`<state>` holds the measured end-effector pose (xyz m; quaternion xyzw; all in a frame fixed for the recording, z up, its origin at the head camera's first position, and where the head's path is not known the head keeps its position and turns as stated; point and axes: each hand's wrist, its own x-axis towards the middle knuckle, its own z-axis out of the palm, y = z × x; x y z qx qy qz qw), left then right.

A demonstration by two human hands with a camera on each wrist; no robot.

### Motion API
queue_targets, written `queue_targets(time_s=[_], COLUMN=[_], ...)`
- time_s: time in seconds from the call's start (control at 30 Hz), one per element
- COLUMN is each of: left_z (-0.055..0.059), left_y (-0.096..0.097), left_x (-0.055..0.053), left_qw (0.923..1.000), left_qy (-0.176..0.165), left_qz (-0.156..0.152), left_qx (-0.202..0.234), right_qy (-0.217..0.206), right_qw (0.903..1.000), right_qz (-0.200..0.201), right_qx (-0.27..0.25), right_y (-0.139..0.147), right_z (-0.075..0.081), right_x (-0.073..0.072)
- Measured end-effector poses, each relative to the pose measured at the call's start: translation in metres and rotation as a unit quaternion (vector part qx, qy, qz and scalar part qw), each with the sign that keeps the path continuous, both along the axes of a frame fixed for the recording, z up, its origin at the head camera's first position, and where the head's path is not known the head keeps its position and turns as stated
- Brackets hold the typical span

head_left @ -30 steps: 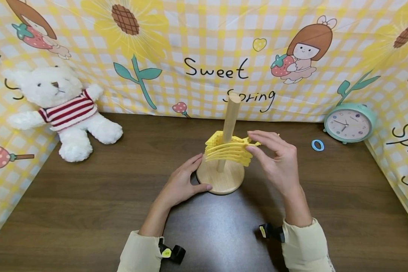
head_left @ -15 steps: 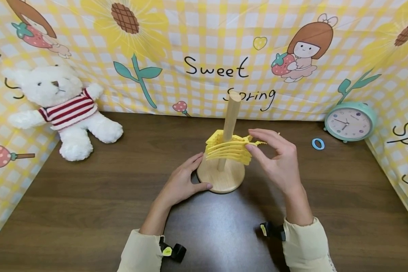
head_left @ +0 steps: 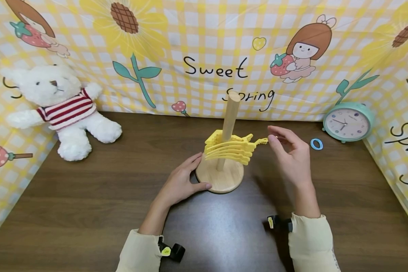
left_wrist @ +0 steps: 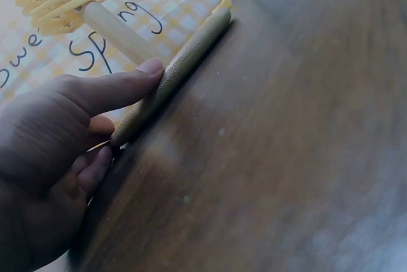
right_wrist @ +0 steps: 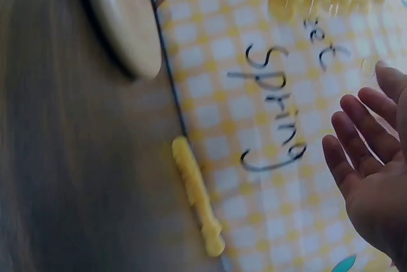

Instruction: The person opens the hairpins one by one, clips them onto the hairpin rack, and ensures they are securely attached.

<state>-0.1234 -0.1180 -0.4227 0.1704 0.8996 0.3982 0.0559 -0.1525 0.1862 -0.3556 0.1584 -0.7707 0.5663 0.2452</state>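
Observation:
A round wooden stand (head_left: 221, 181) with an upright post (head_left: 230, 117) stands mid-table. Thin, curved yellow plastic pieces (head_left: 229, 149), stacked in layers, surround the post part-way up, above the base. My left hand (head_left: 181, 183) grips the base's left edge, with the thumb (left_wrist: 137, 84) along the rim in the left wrist view. My right hand (head_left: 294, 158) is to the right of the stack, apart from it; its fingers spread loosely with nothing between them in the right wrist view. A loose knobbly yellow piece (right_wrist: 197, 196) lies on the table, partly hidden by this hand in the head view.
A white teddy bear (head_left: 62, 113) in a striped top sits at the back left. At the back right stand a mint alarm clock (head_left: 348, 122) and, before it, a small blue ring (head_left: 316, 144). A checked cloth (head_left: 197, 37) hangs around the brown table (head_left: 88, 211).
My right hand has let go of the yellow stack and moved right, uncovering the stack's right end and part of the loose piece. The left hand stays on the base.

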Motion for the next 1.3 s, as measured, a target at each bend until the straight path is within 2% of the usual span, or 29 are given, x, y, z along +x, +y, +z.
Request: queue_targets(time_s=[0.33, 0.47, 0.57, 0.73, 0.87, 1.1, 1.3], left_z=[0.0, -0.001, -0.002, -0.002, 0.0, 0.002, 0.003], left_y=[0.0, 0.001, 0.002, 0.002, 0.001, -0.001, 0.0], left_x=[0.001, 0.001, 0.001, 0.0, -0.001, -0.002, 0.001], left_qw=[1.0, 0.9999, 1.0, 1.0, 1.0, 0.9999, 0.9999], left_qy=[-0.005, -0.007, -0.008, -0.008, -0.005, -0.007, -0.009], left_qz=[0.003, 0.0, -0.003, 0.001, -0.001, 0.003, 0.001], left_qx=[0.0, -0.008, -0.004, 0.003, -0.002, -0.01, -0.008], right_qy=[-0.094, -0.134, -0.173, -0.252, -0.294, -0.317, -0.311], right_qw=[0.9925, 0.987, 0.9804, 0.9662, 0.9546, 0.9378, 0.9245], right_qz=[-0.056, -0.082, -0.093, -0.052, -0.014, 0.032, 0.045], right_qx=[-0.054, -0.036, -0.014, 0.015, 0.05, 0.139, 0.215], right_y=[0.028, 0.04, 0.05, 0.067, 0.078, 0.087, 0.089], right_z=[-0.025, -0.032, -0.034, -0.041, -0.047, -0.049, -0.047], right_x=[-0.012, -0.012, -0.018, -0.043, -0.06, -0.079, -0.086])
